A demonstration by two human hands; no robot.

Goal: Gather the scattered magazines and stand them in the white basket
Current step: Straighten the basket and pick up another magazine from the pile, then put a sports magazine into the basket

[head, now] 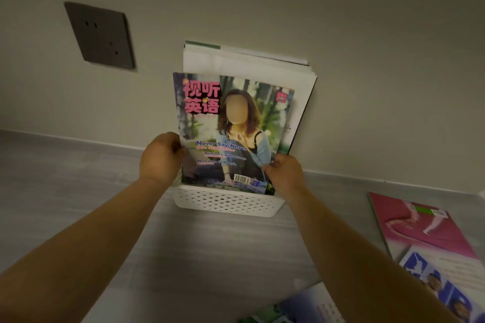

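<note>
2 side edges of the glossy magazine with the pink title [231,126] are pinched, by the left hand [161,157] and, lower, the right hand [284,176]. Long axis upright, its bottom edge sits inside the white perforated plastic basket [225,202], directly ahead of both hands, fronting taller standing magazines [246,63]. The flat pink magazine [420,225] lies nearer the right hand.

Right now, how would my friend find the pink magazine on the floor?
Start at the white basket against the wall, then look right along the grey floor. The pink magazine lies flat there, closest to the wall. The magazine next to it is blue and white; only this one is bright pink.
</note>
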